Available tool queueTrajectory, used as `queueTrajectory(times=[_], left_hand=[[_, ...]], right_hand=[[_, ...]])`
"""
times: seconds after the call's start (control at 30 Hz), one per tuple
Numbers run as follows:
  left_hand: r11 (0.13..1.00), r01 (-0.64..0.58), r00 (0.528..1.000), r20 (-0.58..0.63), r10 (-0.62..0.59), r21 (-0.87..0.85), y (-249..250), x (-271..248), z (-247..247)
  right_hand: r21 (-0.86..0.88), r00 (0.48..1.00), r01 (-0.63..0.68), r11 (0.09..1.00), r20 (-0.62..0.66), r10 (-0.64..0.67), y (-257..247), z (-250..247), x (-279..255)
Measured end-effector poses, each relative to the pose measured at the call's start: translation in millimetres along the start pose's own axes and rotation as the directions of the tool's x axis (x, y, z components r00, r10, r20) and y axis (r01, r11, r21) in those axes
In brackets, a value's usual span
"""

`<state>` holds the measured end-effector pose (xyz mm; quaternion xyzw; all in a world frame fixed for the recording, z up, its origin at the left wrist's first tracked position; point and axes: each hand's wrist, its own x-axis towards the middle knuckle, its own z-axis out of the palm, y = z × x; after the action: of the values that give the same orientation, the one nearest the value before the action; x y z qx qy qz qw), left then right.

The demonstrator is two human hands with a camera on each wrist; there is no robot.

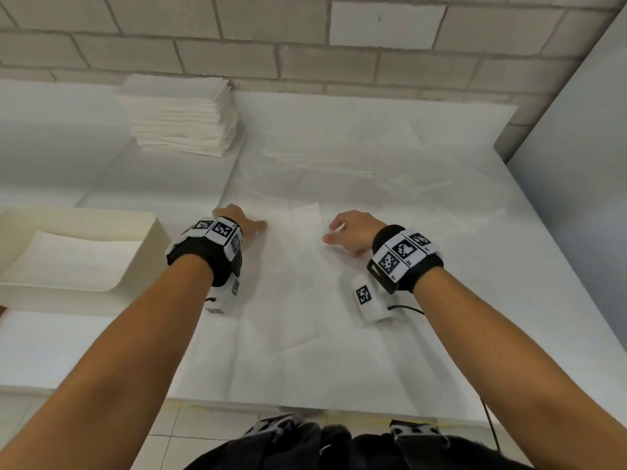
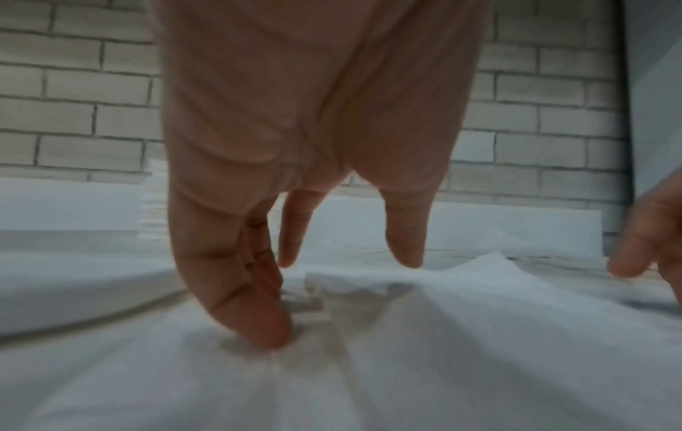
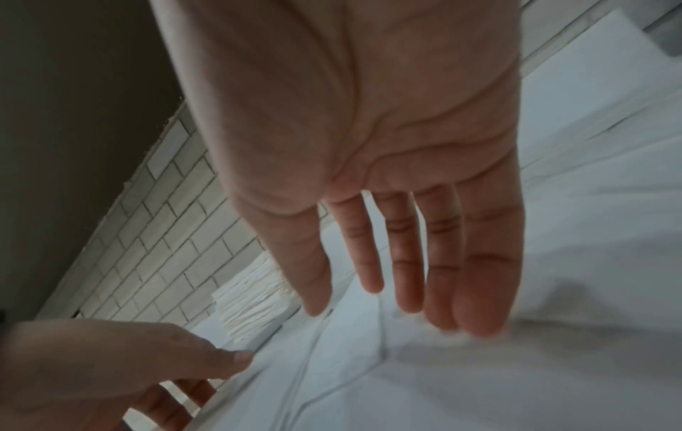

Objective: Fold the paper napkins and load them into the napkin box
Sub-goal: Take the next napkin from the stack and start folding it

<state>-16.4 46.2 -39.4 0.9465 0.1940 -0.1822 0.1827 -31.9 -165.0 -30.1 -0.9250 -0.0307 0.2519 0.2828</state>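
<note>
The counter [image 1: 441, 232] is carrying everything, running from the brick wall [image 1: 305, 39] to its near edge. A large white napkin [image 1: 288, 317] is lying spread across its middle, its long axis probably running from the near edge toward the wall, though white on white is blurring its outline; a small flap is sticking up between the hands. The stack [image 1: 183, 117] of napkins is sitting at the back, left of centre, against the wall. The box [image 1: 149, 239] is resting at the left edge, holding a folded napkin [image 1: 74, 259]. The left hand [image 1: 241, 223] is pressing straight fingers [image 2: 265, 320] onto the sheet. The right hand [image 1: 353, 234] is hovering apart from it, fingers [image 3: 479, 277] extended and relaxed, gripping nothing.
</note>
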Motion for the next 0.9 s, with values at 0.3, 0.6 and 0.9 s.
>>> queueTrajectory(times=[0.3, 0.6, 0.9], left_hand=[[0.995, 0.000, 0.993, 0.120, 0.012, -0.097, -0.7, 19.8, -1.6], [0.789, -0.133, 0.978, 0.050, 0.203, -0.600, 1.7, 15.0, -14.0], [0.321, -0.178, 0.868, 0.005, 0.496, -0.930, 9.4, 0.5, -48.6]], right_hand=[[0.139, 0.998, -0.049, 0.989, 0.044, 0.043, -33.7, 8.2, 37.1], [0.128, 0.990, -0.135, 0.983, 0.067, 0.128, -35.9, 4.2, 53.2], [0.731, 0.987, 0.033, 0.682, 0.084, -0.138, -32.5, -16.4, 55.2]])
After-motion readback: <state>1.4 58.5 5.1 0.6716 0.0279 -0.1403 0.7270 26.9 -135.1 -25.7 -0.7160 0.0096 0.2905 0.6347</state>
